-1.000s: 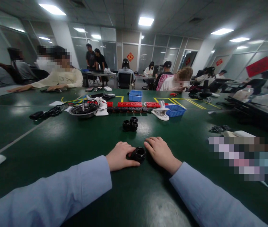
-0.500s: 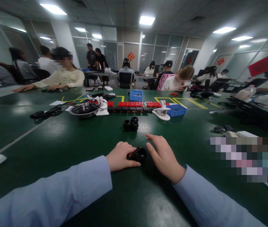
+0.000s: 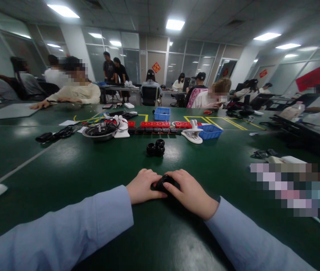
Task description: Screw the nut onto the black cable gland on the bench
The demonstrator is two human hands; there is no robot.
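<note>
A small black round part (image 3: pixel 164 180) sits on the green table (image 3: pixel 92 169) right in front of me. My left hand (image 3: pixel 142 186) is curled against its left side, thumb and fingers gripping it. My right hand (image 3: pixel 189 192) is closed over its right side and top, fingers wrapped on it, so most of the part is hidden. Both arms wear light blue sleeves. A cluster of three similar black round parts (image 3: pixel 155 148) stands further out on the table, past my hands.
Beyond the cluster lie a metal bowl (image 3: pixel 100 131), red and black strips (image 3: pixel 154 126), a white clip (image 3: pixel 193 134) and two blue baskets (image 3: pixel 210 131). Black cables (image 3: pixel 52 134) lie at left. Other people sit around the far edge.
My right hand lifted off the table with fingers spread, then came back down and closed over the black part. My left hand stayed on the part.
</note>
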